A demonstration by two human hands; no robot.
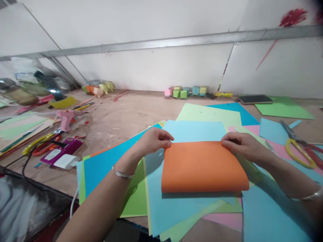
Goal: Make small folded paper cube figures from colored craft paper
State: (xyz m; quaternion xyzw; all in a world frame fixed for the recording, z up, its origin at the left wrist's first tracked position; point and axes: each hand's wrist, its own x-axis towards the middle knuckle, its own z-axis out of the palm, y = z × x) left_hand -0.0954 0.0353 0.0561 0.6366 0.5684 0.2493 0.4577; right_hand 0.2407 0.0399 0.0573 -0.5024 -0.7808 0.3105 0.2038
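Observation:
An orange sheet of paper (204, 168) is bent over on itself, its rounded fold toward me and its edges at the far side. My left hand (156, 139) pinches its far left corner between thumb and fingers. At the far right corner, my right hand (234, 144) holds the paper the same way. Beneath the orange sheet lies a light blue sheet (171, 215), on top of overlapping green, pink and blue papers.
Scissors (300, 148) lie on papers at the right. A phone (255, 99) rests at the back right. Small paper blocks (183, 93) stand by the wall. On the left are a pink glue gun (66, 119), a purple device (62, 151) with cables and yellow tape (63, 102).

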